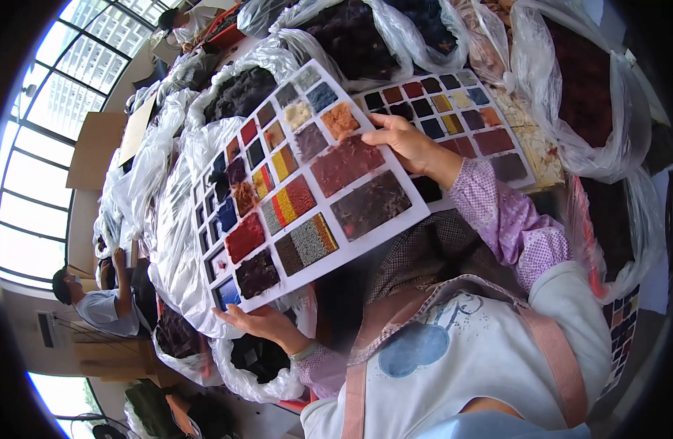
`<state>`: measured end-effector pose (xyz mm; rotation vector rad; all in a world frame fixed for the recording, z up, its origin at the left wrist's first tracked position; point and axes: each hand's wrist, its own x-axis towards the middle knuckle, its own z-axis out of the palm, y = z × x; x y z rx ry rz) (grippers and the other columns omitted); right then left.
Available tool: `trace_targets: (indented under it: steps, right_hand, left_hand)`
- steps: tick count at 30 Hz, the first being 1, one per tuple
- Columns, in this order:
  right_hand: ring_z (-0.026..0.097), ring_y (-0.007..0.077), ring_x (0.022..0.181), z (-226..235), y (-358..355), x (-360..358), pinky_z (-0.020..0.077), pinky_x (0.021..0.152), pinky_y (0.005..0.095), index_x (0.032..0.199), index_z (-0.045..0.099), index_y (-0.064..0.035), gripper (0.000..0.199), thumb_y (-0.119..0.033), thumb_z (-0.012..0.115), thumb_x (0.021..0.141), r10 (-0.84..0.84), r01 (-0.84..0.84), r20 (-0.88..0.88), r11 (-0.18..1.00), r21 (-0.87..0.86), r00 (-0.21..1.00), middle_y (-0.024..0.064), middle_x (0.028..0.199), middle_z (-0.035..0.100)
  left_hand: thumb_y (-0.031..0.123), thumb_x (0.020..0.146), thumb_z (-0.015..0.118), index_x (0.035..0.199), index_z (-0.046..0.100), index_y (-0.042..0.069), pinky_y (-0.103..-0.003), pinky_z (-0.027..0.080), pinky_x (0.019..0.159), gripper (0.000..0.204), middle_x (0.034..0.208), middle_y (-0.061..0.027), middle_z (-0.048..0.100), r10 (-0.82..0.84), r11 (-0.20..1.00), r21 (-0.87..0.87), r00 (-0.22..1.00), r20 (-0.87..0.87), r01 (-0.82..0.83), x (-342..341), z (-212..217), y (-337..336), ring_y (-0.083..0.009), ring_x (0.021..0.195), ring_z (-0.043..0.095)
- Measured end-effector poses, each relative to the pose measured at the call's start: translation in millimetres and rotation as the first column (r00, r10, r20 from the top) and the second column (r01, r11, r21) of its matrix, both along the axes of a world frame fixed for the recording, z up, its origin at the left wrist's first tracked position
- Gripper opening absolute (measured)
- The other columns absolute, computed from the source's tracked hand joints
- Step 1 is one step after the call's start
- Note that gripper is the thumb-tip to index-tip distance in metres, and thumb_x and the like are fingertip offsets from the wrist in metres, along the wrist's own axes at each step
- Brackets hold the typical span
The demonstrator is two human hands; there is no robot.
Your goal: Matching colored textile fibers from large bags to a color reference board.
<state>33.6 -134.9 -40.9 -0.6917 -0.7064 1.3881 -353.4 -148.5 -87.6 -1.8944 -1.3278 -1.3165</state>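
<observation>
Sample board (307,183), white with coloured fabric squares, is held tilted above clear plastic bags (168,241). Left hand (260,322) grips its lower edge; right hand (410,143) grips its upper edge. A second board (468,121) lies just behind.

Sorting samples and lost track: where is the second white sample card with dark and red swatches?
In the head view, the second white sample card lies upper right, behind the right hand, partly under the held white swatch board, among clear plastic bags.

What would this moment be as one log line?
left hand: grips lower edge | right hand: grips upper edge | held: white card of carpet sample squares | around: clear plastic bags
</observation>
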Motion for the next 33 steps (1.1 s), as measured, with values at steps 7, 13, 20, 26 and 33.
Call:
trace_targets:
  steps: [7, 13, 20, 26, 33]
  right_hand:
    - [0.060, 0.0151, 0.088, -33, -119, 134, 0.0499, 0.075, 0.0262, 0.124, 0.038, 0.0014, 0.044, -0.006, 0.049, 0.082, -0.250, 0.257, 0.100, 0.964, -0.062, 0.963, 0.0110, 0.108, 0.056]
    - [0.058, 0.0180, 0.095, -71, -172, 198, 0.0484, 0.081, 0.0294, 0.125, 0.036, 0.0024, 0.048, -0.007, 0.049, 0.080, -0.295, 0.326, 0.244, 0.940, -0.101, 0.924, 0.0128, 0.110, 0.055]
    - [0.057, 0.0162, 0.093, -116, -152, 223, 0.0465, 0.081, 0.0274, 0.124, 0.040, 0.0021, 0.045, -0.005, 0.047, 0.080, -0.306, 0.361, 0.260, 0.910, -0.203, 0.916, 0.0097, 0.111, 0.054]
    - [0.053, 0.0115, 0.096, -157, -140, 248, 0.0399, 0.085, 0.0229, 0.123, 0.042, 0.0033, 0.043, -0.002, 0.048, 0.081, -0.340, 0.559, 0.679, 0.820, -0.124, 0.650, 0.0075, 0.113, 0.054]
    - [0.058, 0.0260, 0.087, -104, -129, 219, 0.0430, 0.080, 0.0314, 0.115, 0.053, -0.0076, 0.037, -0.008, 0.053, 0.078, -0.023, 0.599, 0.901, 0.739, 0.307, -0.434, 0.0141, 0.102, 0.058]
  left_hand:
    - [0.003, 0.083, 0.048, 0.138, 0.018, 0.015, -0.025, 0.047, 0.070, 0.064, 0.118, -0.0086, 0.043, -0.139, 0.546, 0.011, 0.077, 0.987, 0.838, 154, 31, -38, -0.0118, 0.084, 0.050]
    - [0.007, 0.083, 0.054, 0.133, 0.031, 0.012, -0.018, 0.047, 0.057, 0.055, 0.096, -0.0032, 0.056, -0.030, 0.206, -0.282, 0.294, 0.955, 0.937, 194, -13, -54, -0.0063, 0.072, 0.052]
    - [0.013, 0.083, 0.055, 0.133, 0.032, 0.014, -0.018, 0.043, 0.050, 0.055, 0.082, -0.0023, 0.058, -0.068, 0.144, -0.425, 0.437, 0.897, 0.894, 210, -30, -33, -0.0059, 0.059, 0.050]
    - [0.023, 0.083, 0.058, 0.132, 0.033, 0.017, -0.023, 0.044, 0.046, 0.056, 0.070, -0.0067, 0.059, -0.156, 0.041, -0.707, 0.703, 0.694, 0.706, 205, -28, -11, -0.0100, 0.057, 0.054]
    - [0.010, 0.073, 0.062, 0.120, 0.049, 0.016, -0.036, 0.043, 0.050, 0.049, 0.063, -0.0152, 0.057, -0.661, 0.102, -0.802, 0.643, 0.388, 0.589, 150, -5, -18, -0.0324, 0.053, 0.055]
